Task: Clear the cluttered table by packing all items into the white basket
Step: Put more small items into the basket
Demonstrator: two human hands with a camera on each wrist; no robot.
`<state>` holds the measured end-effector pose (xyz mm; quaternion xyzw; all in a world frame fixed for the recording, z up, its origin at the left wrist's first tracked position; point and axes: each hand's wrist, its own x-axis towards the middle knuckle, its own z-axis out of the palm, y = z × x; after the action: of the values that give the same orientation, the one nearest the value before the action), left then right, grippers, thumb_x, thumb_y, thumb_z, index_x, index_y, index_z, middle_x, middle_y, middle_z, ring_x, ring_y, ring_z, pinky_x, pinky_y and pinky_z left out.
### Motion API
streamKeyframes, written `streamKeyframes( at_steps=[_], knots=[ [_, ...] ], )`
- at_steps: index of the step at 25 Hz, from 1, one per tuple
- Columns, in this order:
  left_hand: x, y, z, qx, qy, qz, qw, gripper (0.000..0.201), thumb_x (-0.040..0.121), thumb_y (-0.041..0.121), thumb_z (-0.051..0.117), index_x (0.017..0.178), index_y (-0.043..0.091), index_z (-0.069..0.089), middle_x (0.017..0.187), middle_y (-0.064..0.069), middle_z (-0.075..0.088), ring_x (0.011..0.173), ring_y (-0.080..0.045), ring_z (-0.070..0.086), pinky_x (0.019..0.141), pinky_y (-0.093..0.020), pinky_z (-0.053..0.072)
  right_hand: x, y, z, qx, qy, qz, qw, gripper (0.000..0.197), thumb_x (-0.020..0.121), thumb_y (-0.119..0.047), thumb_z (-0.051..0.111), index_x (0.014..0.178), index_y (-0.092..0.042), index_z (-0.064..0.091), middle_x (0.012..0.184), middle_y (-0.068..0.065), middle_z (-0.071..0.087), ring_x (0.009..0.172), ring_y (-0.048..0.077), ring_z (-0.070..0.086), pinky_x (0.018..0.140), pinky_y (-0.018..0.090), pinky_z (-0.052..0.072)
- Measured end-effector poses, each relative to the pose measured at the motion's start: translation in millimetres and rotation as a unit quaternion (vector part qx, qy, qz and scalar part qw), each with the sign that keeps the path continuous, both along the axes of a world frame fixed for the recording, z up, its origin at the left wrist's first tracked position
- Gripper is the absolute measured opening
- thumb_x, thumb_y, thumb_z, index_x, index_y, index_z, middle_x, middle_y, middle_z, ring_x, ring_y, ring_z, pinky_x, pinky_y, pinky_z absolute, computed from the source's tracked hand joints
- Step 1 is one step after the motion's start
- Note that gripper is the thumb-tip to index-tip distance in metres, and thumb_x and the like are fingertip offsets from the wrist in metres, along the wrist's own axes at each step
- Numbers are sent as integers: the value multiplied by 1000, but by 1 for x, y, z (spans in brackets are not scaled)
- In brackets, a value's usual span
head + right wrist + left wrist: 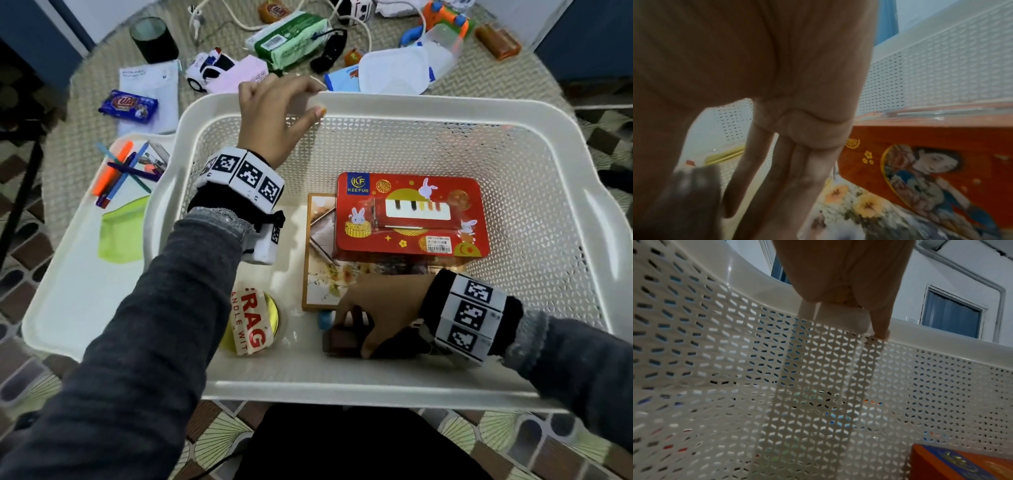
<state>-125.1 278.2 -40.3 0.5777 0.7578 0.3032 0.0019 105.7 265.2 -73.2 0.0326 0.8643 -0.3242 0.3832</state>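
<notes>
The white basket (445, 102) fills the middle of the head view. My left hand (317, 101) grips its far rim, fingers over the top and thumb (881, 332) on the inner edge. My right hand (352, 334) is down on the basket floor near the front wall and holds a small dark brown object (337, 342), blurred in the right wrist view (692, 194). A red tin (411, 216) lies in the basket on a flat floral box (322, 281). A tape roll (250, 322) leans on a yellow lid (275, 308) at the front left.
A white tray (68, 308) left of the basket holds markers (120, 171) and a green pouch (123, 233). Beyond the basket lie a toy police car (209, 68), a green tissue pack (291, 37), a blue snack packet (128, 106), a black cup (154, 39) and a clear container (404, 68).
</notes>
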Motion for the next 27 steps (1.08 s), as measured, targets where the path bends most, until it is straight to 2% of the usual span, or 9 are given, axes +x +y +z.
streamKeyframes(
  at_steps=[3, 5, 7, 10, 14, 20, 22, 25, 27],
  knots=[
    [-1, 1, -1, -2, 2, -1, 1000, 32, 90, 43, 56, 115, 24, 62, 119, 11, 62, 109, -18, 50, 71, -28, 12, 2, 8, -5, -40, -32, 5, 999, 62, 80, -20, 75, 136, -23, 50, 122, 4, 62, 100, 16, 59, 81, 18, 46],
    [-2, 1, -1, -5, 1, -2, 1000, 33, 91, 44, 56, 116, 24, 62, 120, 11, 62, 109, -17, 50, 71, -28, 13, 4, 10, -10, -41, -42, 13, 998, 65, 79, -15, 76, 136, -24, 47, 123, 4, 58, 94, 13, 55, 69, 12, 42],
    [-3, 1, -2, -7, -1, -2, 1000, 34, 91, 45, 56, 117, 25, 61, 121, 12, 61, 109, -17, 49, 71, -27, 13, 5, 12, -16, -30, -50, 14, 998, 67, 75, -14, 79, 132, -23, 46, 118, 5, 57, 87, 12, 50, 67, 18, 40],
    [-3, 1, -2, -12, -5, 1, 1000, 34, 91, 45, 55, 118, 24, 61, 121, 12, 60, 109, -16, 48, 71, -26, 13, 8, 14, -21, -30, -71, 9, 997, 69, 68, -16, 84, 124, -20, 45, 104, 5, 57, 88, 16, 50, 69, 26, 41],
    [-1, 0, -2, -12, -2, 1, 1000, 34, 91, 45, 55, 118, 24, 61, 121, 13, 60, 108, -13, 47, 71, -25, 13, 13, 14, -24, 29, -65, -25, 997, 59, 66, -26, 85, 108, -23, 44, 83, -13, 44, 75, 8, 43, 57, 20, 33],
    [0, -1, -1, -2, -3, 0, 1000, 32, 91, 43, 56, 115, 23, 62, 118, 13, 60, 106, -16, 48, 71, -26, 13, 9, 13, -23, 70, -42, -14, 997, 62, 59, -41, 87, 103, -25, 46, 81, -15, 44, 74, 9, 43, 57, 22, 34],
    [1, -2, 0, -2, -4, -1, 1000, 32, 91, 42, 56, 115, 23, 62, 117, 12, 61, 106, -17, 49, 71, -26, 13, 10, 19, -20, 37, -72, -20, 997, 64, 61, -33, 88, 108, -24, 44, 81, -15, 44, 71, 5, 42, 58, 21, 37],
    [1, -1, 1, -3, -9, 0, 1000, 31, 91, 41, 57, 115, 22, 62, 118, 11, 62, 107, -18, 49, 72, -26, 13, 10, 26, -18, 4, -130, -7, 991, 79, 64, -12, 86, 124, -19, 36, 84, -13, 43, 82, 11, 46, 59, 20, 40],
    [1, -2, 0, -1, -8, -3, 1000, 31, 91, 40, 58, 115, 22, 62, 117, 11, 62, 106, -18, 49, 72, -26, 13, 9, 26, -19, 13, -126, 3, 992, 82, 62, -8, 87, 126, -17, 36, 83, -14, 41, 85, 13, 46, 57, 21, 39]
  ],
)
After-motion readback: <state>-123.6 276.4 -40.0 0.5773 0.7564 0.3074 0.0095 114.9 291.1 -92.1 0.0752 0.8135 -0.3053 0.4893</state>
